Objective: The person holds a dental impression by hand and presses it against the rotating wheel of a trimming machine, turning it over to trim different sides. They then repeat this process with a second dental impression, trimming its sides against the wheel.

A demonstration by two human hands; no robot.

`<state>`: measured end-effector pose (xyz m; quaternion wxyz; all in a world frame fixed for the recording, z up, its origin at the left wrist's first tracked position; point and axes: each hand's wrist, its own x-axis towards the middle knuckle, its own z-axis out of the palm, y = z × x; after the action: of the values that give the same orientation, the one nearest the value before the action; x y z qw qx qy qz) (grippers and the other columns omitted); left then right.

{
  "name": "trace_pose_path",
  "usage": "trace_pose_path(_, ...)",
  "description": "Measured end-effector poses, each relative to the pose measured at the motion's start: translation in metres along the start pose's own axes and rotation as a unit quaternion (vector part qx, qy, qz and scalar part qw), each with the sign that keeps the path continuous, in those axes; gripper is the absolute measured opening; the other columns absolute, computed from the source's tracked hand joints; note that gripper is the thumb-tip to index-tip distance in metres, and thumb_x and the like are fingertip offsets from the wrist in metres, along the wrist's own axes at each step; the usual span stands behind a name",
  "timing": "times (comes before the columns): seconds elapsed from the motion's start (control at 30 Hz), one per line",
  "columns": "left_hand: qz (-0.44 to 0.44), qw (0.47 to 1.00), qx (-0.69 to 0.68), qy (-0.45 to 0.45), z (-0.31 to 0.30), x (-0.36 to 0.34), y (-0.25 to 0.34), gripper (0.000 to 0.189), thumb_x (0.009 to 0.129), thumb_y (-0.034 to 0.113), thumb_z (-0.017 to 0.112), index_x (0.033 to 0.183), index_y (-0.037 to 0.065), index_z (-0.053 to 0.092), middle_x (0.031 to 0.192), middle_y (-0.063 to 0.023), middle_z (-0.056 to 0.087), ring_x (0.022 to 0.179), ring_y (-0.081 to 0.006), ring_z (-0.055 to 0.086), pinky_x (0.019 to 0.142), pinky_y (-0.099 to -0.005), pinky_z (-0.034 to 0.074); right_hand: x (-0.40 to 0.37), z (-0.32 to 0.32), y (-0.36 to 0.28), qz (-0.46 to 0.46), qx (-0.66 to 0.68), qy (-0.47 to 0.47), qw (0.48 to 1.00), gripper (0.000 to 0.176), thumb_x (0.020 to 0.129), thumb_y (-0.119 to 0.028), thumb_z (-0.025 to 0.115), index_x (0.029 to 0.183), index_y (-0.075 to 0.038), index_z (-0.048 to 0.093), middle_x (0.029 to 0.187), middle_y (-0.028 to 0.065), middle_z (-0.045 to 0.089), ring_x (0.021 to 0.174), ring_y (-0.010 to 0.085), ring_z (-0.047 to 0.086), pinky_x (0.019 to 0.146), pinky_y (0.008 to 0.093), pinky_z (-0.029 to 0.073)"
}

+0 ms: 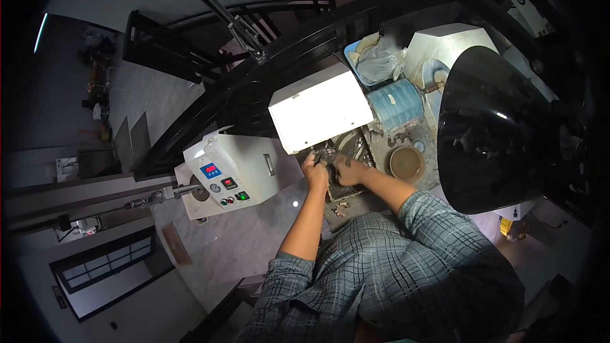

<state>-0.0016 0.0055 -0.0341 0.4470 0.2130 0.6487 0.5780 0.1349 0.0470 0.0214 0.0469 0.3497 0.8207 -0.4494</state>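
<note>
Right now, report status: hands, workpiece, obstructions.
Left hand and right hand together under lit white box. Grip unclear; dark item between them, not identifiable. Control unit close at left.

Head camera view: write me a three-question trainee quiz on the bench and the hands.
1. True or false: the left hand and the right hand meet just below the bright white box.
2. Which thing sits on the bench to the right of the right hand? A) a round brown dish B) a red bucket C) a keyboard
3. Fill in: the digits on the control box beside the left hand glow ___.

Key: 1 true; 2 A; 3 red.
</note>
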Motion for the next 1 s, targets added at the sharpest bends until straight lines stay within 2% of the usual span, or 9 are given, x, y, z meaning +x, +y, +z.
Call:
trace_pose_path(0.13,0.002,0.999,-0.052,-0.001,0.005,-0.002,0.013,0.033,0.064,-0.018,0.041,0.086,-0.001,0.059,0.08,-0.0042,0.06,0.069,-0.0105,0.055,0.065,-0.0209,0.043,-0.026,0.037,0.003,-0.103,-0.017,0.084,0.991,0.044,0.066,-0.01,0.049,0.105,0.009,0.047,0.111,0.0275,0.047,0.103,0.0382,0.047,0.088,0.0375,0.04)
trace_pose_path(0.2,-0.009,0.997,-0.075,-0.027,0.004,-0.004,0.014,0.032,0.064,-0.018,0.042,0.086,-0.002,0.059,0.08,-0.0042,0.06,0.07,-0.0106,0.055,0.066,-0.0208,0.043,-0.044,0.016,-0.012,0.032,0.011,-0.091,0.995,0.038,0.065,-0.008,0.046,0.1,0.006,0.053,0.104,0.0261,0.053,0.1,0.038,0.05,0.086,0.037,0.04)
trace_pose_path(0.3,-0.03,0.999,-0.019,-0.002,-0.003,0.004,-0.008,0.032,0.062,-0.011,0.05,0.09,-0.001,0.061,0.094,-0.0068,0.052,0.08,-0.0144,0.05,0.071,-0.025,0.041,-0.044,0.009,-0.003,0.189,0.167,-0.004,0.968,0.034,0.065,-0.006,0.045,0.094,0.005,0.057,0.096,0.0237,0.058,0.096,0.0371,0.052,0.083,0.0357,0.042)
trace_pose_path(0.37,0.005,0.998,0.065,0.006,-0.005,0.006,-0.014,0.031,0.063,-0.01,0.05,0.09,-0.001,0.061,0.093,-0.007,0.052,0.08,-0.0149,0.051,0.071,-0.026,0.042,-0.028,-0.001,0.028,0.144,0.329,-0.054,0.932,0.029,0.067,-0.006,0.048,0.092,0.006,0.057,0.094,0.0192,0.06,0.086,0.0262,0.056,0.074,0.0304,0.043)
trace_pose_path(0.43,0.006,0.998,0.068,0.006,-0.001,0.002,-0.003,0.031,0.062,-0.01,0.05,0.089,-0.001,0.061,0.095,-0.0081,0.053,0.079,-0.0156,0.051,0.071,-0.0252,0.042,-0.023,-0.002,0.036,-0.03,0.139,0.14,0.98,0.025,0.068,-0.006,0.053,0.089,0.007,0.055,0.088,0.0191,0.06,0.08,0.0269,0.055,0.072,0.0293,0.042)
trace_pose_path(0.53,-0.102,0.993,0.033,-0.046,0.005,-0.006,0.011,0.033,0.062,-0.012,0.048,0.091,-0.002,0.06,0.092,-0.008,0.054,0.077,-0.0155,0.052,0.07,-0.0235,0.042,-0.037,-0.033,-0.008,-0.075,0.321,0.264,0.907,0.022,0.069,-0.005,0.055,0.086,0.008,0.054,0.084,0.0217,0.058,0.08,0.0337,0.055,0.072,0.0329,0.043)
trace_pose_path(0.63,-0.072,0.986,-0.153,0.003,0.021,-0.01,0.008,0.03,0.066,-0.016,0.041,0.086,-0.003,0.059,0.076,-0.0034,0.058,0.067,-0.0108,0.053,0.061,-0.0206,0.043,-0.028,-0.03,-0.014,0.014,0.083,0.234,0.969,0.021,0.07,-0.005,0.055,0.085,0.008,0.053,0.084,0.0242,0.056,0.084,0.0375,0.054,0.074,0.0363,0.043)
trace_pose_path(0.73,-0.153,0.981,-0.114,0.028,0.023,-0.009,0.019,0.038,0.069,-0.013,0.044,0.104,-0.002,0.051,0.082,-0.0055,0.057,0.066,-0.012,0.052,0.058,-0.0214,0.042,-0.009,-0.02,0.002,0.008,0.1,0.299,0.949,0.013,0.068,-0.002,0.055,0.076,0.008,0.054,0.077,0.0264,0.055,0.078,0.0413,0.054,0.067,0.0412,0.044)
trace_pose_path(1.0,-0.239,0.944,-0.136,0.183,0.037,0.005,0.025,0.036,0.068,-0.011,0.044,0.101,0.001,0.049,0.083,-0.0062,0.052,0.064,-0.0114,0.048,0.052,-0.0222,0.037,0.02,-0.007,0.013,-0.02,0.073,0.395,0.915,0.008,0.056,0.007,0.05,0.064,0.005,0.051,0.063,0.0259,0.051,0.065,0.0447,0.051,0.056,0.0453,0.041)
